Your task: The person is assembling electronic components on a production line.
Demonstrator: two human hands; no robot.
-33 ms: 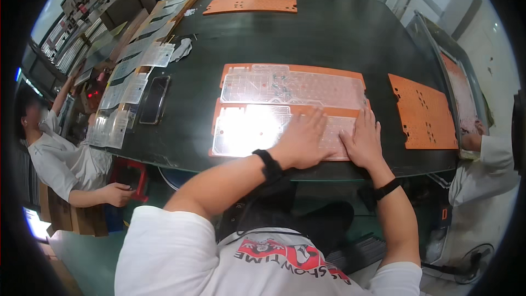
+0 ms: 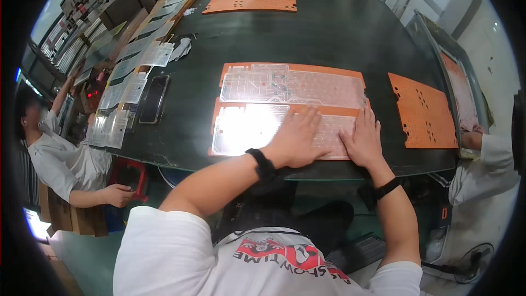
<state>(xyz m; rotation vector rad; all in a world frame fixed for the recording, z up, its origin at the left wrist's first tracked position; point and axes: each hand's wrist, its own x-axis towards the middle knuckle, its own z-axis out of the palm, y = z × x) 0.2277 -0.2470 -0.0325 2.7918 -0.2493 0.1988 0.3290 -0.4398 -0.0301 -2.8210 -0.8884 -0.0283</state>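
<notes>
Two orange perforated boards lie one behind the other on the dark table, each with a clear printed plastic sheet on top. The far sheet (image 2: 323, 88) rests on the far board (image 2: 227, 69). Glare whitens much of the near sheet (image 2: 235, 134) on the near board (image 2: 210, 152). My left hand (image 2: 298, 138) lies flat across the middle of the near sheet, fingers stretched. Flat at that sheet's right end is my right hand (image 2: 362, 140), its fingertips reaching the board's far right corner. Neither hand grips anything; my palms hide parts of the sheet.
To the right lies a bare orange board (image 2: 422, 112), with a tray (image 2: 438, 44) beyond it. A phone (image 2: 154, 100), a grey cloth (image 2: 181, 49) and a row of clear sheets (image 2: 131, 87) line the left. Co-workers sit around; another orange board (image 2: 249, 1) lies far off.
My left hand has slid slightly to the left over the near sheet. My right hand stays in place.
</notes>
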